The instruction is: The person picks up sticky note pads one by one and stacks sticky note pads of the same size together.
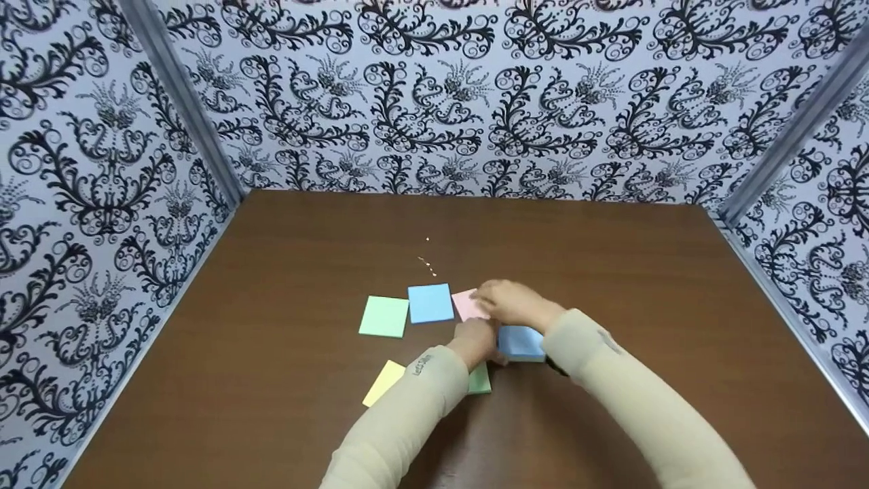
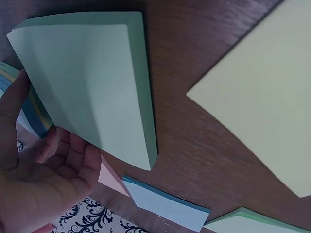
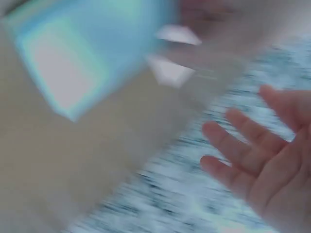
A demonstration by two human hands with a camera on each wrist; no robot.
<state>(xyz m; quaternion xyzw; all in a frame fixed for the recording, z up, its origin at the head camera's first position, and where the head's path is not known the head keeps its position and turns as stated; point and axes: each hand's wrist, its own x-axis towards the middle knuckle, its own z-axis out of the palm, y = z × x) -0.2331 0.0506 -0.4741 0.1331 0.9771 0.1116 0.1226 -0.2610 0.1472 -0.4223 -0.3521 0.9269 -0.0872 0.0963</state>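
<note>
My left hand holds the left edge of a stack of sticky notes, blue on top. In the left wrist view, the stack's layered blue, yellow and green edges show between thumb and fingers. A green sticky note pad lies right beside that hand; the left forearm partly hides it in the head view. Over the right side of a pink pad is my right hand. Its fingers are spread and relaxed, with nothing in them, in the blurred right wrist view.
A blue pad and a light green pad lie in a row left of the pink one. The left sleeve partly covers a yellow pad. Patterned walls enclose the brown table.
</note>
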